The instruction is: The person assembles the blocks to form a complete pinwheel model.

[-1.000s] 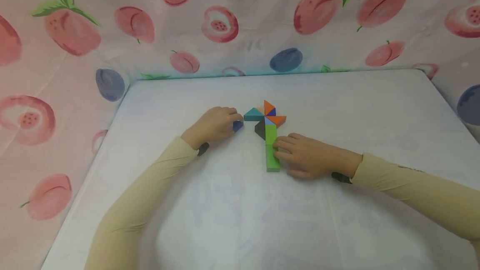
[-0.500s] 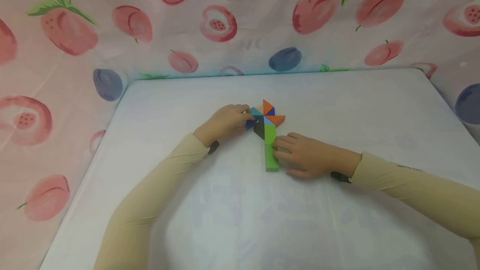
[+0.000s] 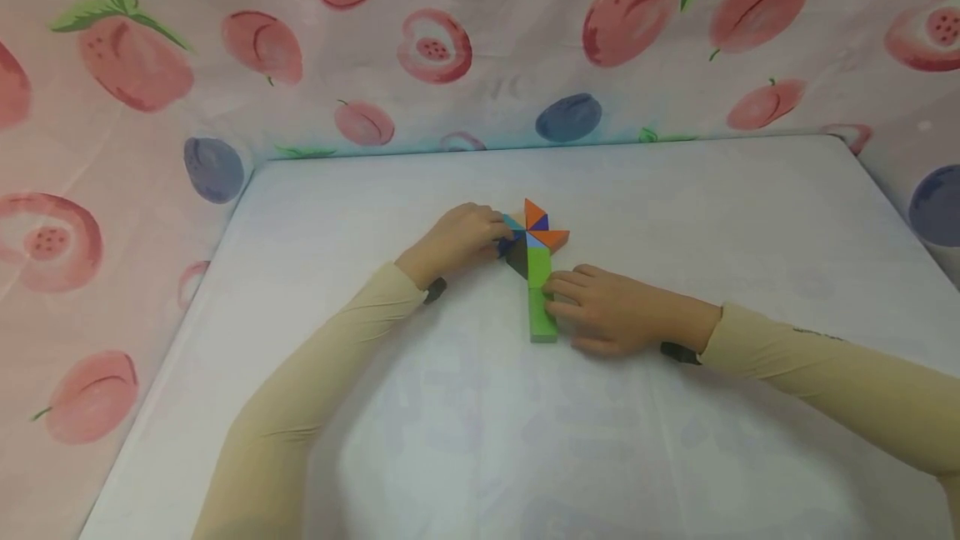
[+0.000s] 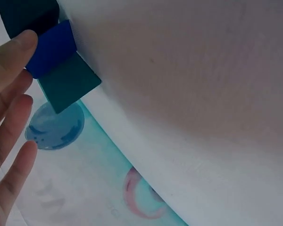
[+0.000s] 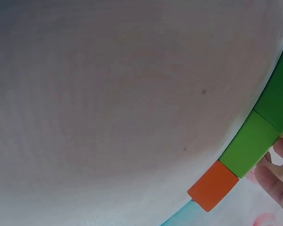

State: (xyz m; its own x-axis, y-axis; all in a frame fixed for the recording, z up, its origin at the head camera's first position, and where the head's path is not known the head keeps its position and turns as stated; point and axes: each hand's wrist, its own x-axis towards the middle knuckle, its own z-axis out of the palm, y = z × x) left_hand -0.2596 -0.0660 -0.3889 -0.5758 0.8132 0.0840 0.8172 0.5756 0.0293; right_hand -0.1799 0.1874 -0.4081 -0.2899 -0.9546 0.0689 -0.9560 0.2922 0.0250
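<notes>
Coloured wooden blocks form a pinwheel on a stem at mid-table. My left hand [image 3: 461,238] pinches a blue block [image 4: 54,49] between thumb and fingers, at the pinwheel's left side. In the left wrist view it sits between a teal block [image 4: 70,84] and a dark block [image 4: 28,16]. The stem is two green blocks [image 3: 539,267] end to end. Fingers of my right hand [image 3: 615,311] rest on the stem's right side around the joint. Two orange triangles [image 3: 553,238], a purple-blue triangle [image 3: 541,223], a light-blue triangle [image 3: 536,242] and a tan piece [image 3: 518,218] complete the ring.
A white cloth covers the table [image 3: 420,440]. Behind and to the left hangs a fruit-print curtain [image 3: 495,40], meeting the table's back edge. Both forearms in beige sleeves [image 3: 315,365] reach in from the near side.
My left hand has moved right with the blue block, bringing it from outside the pinwheel to under the teal block, beside the black one. My right hand stays on the green blocks.
</notes>
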